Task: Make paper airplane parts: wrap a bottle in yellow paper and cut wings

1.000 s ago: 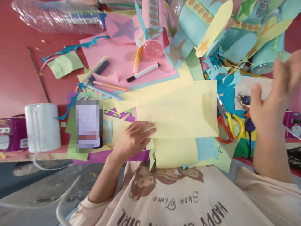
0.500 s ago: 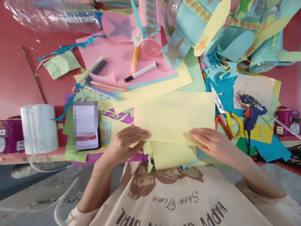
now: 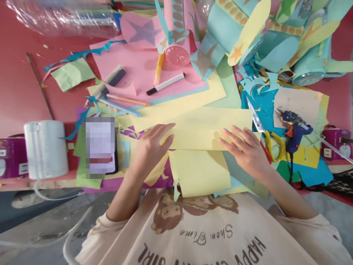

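Observation:
A pale yellow sheet of paper (image 3: 198, 127) lies folded over on itself in the middle of the table, now a narrow strip. My left hand (image 3: 153, 145) presses flat on its left end, fingers stretched out. My right hand (image 3: 244, 147) lies flat on its right end, fingers spread. Another yellow sheet (image 3: 200, 173) sits under it, nearer to me.
Red-and-yellow scissors (image 3: 266, 138) and a blue glue gun (image 3: 293, 129) lie right of my right hand. A phone (image 3: 100, 147) and a white roll (image 3: 45, 149) sit at the left. Markers (image 3: 165, 84), pencils, pink paper (image 3: 143, 71) and paper-wrapped bottles (image 3: 275, 40) crowd the far side.
My right hand came down from the air at the right onto the yellow sheet. Both hands then pushed its near edge away from me, folding it over.

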Tool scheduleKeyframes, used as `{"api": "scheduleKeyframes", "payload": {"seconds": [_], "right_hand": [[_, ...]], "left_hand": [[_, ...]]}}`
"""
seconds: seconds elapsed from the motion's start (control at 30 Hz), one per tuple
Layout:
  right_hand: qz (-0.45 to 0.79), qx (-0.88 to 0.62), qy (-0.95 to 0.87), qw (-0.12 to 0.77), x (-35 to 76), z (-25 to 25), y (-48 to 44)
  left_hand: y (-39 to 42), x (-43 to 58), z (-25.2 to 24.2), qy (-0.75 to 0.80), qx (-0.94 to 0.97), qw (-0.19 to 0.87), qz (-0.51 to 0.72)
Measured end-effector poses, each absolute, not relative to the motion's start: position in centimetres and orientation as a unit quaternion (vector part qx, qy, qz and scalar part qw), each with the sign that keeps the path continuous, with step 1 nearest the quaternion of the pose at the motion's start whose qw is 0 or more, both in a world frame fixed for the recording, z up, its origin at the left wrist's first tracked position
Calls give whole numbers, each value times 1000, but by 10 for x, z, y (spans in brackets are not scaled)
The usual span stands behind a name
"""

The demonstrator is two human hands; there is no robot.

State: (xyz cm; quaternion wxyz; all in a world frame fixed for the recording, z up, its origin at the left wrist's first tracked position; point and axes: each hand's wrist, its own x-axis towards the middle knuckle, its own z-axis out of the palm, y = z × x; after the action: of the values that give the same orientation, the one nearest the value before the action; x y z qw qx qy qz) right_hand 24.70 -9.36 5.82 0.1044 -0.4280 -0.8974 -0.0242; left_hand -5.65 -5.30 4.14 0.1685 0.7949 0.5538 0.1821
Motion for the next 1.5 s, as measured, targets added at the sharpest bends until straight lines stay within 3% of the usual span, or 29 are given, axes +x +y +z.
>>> {"api": "scheduleKeyframes", "payload": {"seconds": [0.23,0.4,0.73,1.5], "right_hand": [[75,-425,-891,138,233,44,-86],[99,-430,-888,130,230,42,-78],[74,-451,-883,106,229,33,-70],[84,-447,-883,120,235,26,-70]], "left_hand": [[-54,-41,45,523,839,43,143],[-65,-27,40,424,892,72,137],[-62,-27,20,432,881,152,116],[-72,-25,18,462,873,126,98]]}}
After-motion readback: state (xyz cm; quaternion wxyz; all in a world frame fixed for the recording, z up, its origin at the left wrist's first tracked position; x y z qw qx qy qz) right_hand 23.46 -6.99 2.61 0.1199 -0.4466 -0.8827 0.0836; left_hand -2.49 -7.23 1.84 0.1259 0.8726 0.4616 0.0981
